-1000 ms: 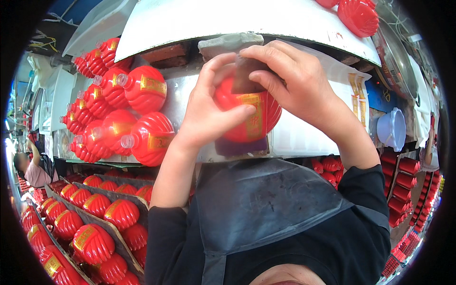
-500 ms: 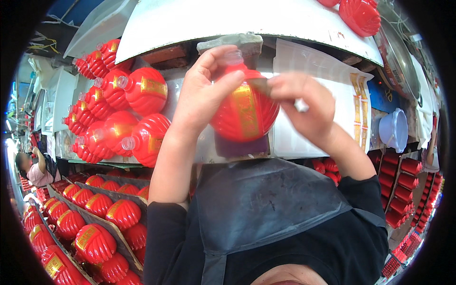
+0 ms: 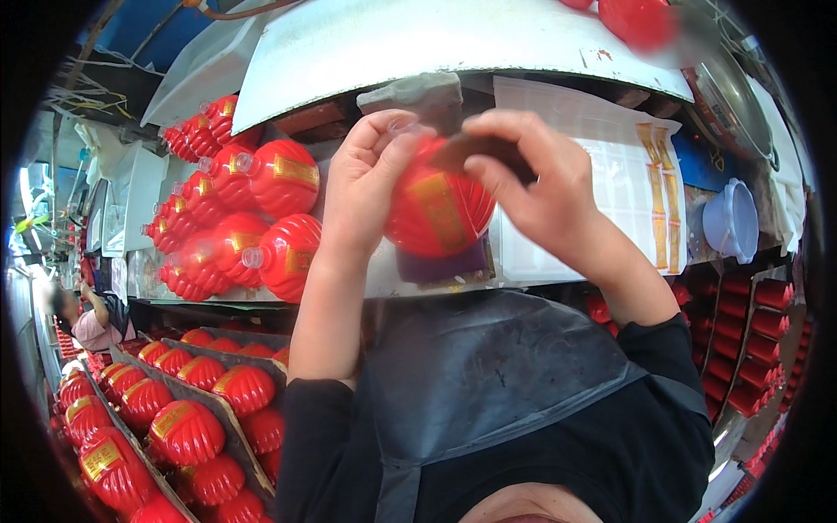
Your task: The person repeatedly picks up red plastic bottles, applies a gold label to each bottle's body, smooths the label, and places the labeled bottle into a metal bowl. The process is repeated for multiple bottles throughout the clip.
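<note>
A round red ribbed bottle [image 3: 407,220] with a clear neck and a gold label [image 3: 443,207] is tilted above a dark purple pad [image 3: 443,263]. My left hand [image 3: 366,179] is closed round its neck and shoulder, fingers toward the mouth. In my right hand [image 3: 549,174] a thin, flat dark brown piece [image 3: 475,155] is pinched between thumb and fingers. Its edge lies over the bottle's upper right side; whether it touches the surface cannot be told. The bottle's top is slightly blurred.
Several red bottles [image 3: 283,177] lie grouped on the left of the bench. Right of my hands, a white sheet [image 3: 567,253] carries strips of gold labels [image 3: 654,196]. A lilac bucket [image 3: 731,220] stands beyond. Compartments of red bottles [image 3: 187,433] fill the lower left; a co-worker [image 3: 91,322] is farther off.
The brown piece in my right hand has swung up and left across the bottle's shoulder. The bottle has turned slightly in my left hand. The whole view has shifted a little.
</note>
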### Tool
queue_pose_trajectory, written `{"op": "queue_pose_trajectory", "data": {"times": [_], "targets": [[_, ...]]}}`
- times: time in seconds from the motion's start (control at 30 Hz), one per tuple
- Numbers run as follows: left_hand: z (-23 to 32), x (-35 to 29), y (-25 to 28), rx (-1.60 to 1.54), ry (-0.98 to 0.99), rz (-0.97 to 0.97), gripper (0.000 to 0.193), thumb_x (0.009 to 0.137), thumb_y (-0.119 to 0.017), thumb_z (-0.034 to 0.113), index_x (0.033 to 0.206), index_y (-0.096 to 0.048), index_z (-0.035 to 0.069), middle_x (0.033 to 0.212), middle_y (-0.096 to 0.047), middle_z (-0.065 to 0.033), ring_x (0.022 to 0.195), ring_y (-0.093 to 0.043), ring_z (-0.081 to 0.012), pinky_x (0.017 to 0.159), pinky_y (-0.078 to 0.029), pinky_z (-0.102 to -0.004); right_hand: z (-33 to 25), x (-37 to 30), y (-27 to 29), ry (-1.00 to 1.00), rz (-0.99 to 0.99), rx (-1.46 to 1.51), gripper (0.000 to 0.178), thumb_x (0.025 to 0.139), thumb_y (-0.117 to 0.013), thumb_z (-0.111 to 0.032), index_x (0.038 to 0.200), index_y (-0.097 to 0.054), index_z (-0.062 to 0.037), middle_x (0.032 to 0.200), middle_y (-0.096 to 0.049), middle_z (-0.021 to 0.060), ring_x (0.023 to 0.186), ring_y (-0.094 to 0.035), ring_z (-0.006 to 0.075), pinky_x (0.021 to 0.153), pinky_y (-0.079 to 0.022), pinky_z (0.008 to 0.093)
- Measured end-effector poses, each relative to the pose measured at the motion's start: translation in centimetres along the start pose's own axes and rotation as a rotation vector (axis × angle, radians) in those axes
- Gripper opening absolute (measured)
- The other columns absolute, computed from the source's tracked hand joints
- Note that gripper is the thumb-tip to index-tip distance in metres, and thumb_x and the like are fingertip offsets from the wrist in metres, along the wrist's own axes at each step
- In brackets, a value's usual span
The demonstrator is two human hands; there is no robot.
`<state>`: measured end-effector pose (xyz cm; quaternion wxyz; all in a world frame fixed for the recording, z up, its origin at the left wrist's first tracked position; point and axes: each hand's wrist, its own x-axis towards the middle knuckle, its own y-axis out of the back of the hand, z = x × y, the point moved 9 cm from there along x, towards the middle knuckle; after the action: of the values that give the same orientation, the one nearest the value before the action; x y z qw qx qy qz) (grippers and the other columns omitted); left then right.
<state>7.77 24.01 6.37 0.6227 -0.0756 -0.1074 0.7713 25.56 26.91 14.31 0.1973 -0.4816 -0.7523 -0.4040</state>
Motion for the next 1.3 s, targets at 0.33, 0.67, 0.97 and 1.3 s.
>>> {"op": "queue_pose_trajectory", "data": {"times": [0.33, 0.67, 0.97, 1.3], "targets": [[1.2, -1.8, -0.5, 0.187, -0.164, 0.114, 0.023, 0.104, -0.065, 0.008, 0.125, -0.062, -0.002, 0.118, -0.073, -0.0145, 0.109, -0.068, -0.0168, 0.099, -0.054, -0.0301, -1.0, -1.5, 1.0, -0.011, 0.061, -0.055, 0.026, 0.091, -0.076, -0.006, 0.116, -0.072, -0.0034, 0.103, -0.075, 0.0160, 0.087, -0.075, 0.0301, 0.076, -0.059, 0.0345], [10.3, 0.2, 1.8, 0.313, -0.297, 0.188, 0.023, 0.102, -0.068, 0.007, 0.122, -0.064, -0.003, 0.113, -0.072, -0.0092, 0.104, -0.068, -0.0135, 0.093, -0.056, -0.0277, 10.7, -1.2, 4.2, -0.536, 0.093, 0.445, 0.022, 0.100, -0.063, -0.006, 0.120, -0.069, -0.0022, 0.105, -0.072, 0.0051, 0.099, -0.066, 0.0125, 0.086, -0.055, 0.0286], [20.9, 14.0, 12.3, 0.834, -0.417, 0.415, 0.029, 0.102, -0.069, 0.016, 0.122, -0.065, -0.005, 0.112, -0.074, -0.0111, 0.102, -0.070, -0.0148, 0.090, -0.054, -0.0266, 18.5, 2.5, 12.2, -0.868, -0.035, 0.212, 0.028, 0.099, -0.063, -0.027, 0.090, -0.071, -0.0019, 0.086, -0.068, 0.0024, 0.083, -0.061, 0.0122, 0.082, -0.048, 0.0288], [16.6, 27.2, 28.8, 0.761, -0.400, 0.563, 0.033, 0.104, -0.066, 0.021, 0.126, -0.062, -0.004, 0.121, -0.072, -0.0130, 0.109, -0.068, -0.0169, 0.097, -0.051, -0.0291, 21.4, 15.0, 25.3, -0.232, 0.183, -1.312, 0.033, 0.098, -0.066, -0.035, 0.115, -0.072, -0.0077, 0.116, -0.070, 0.0162, 0.105, -0.070, 0.0360, 0.089, -0.056, 0.0448]]}}
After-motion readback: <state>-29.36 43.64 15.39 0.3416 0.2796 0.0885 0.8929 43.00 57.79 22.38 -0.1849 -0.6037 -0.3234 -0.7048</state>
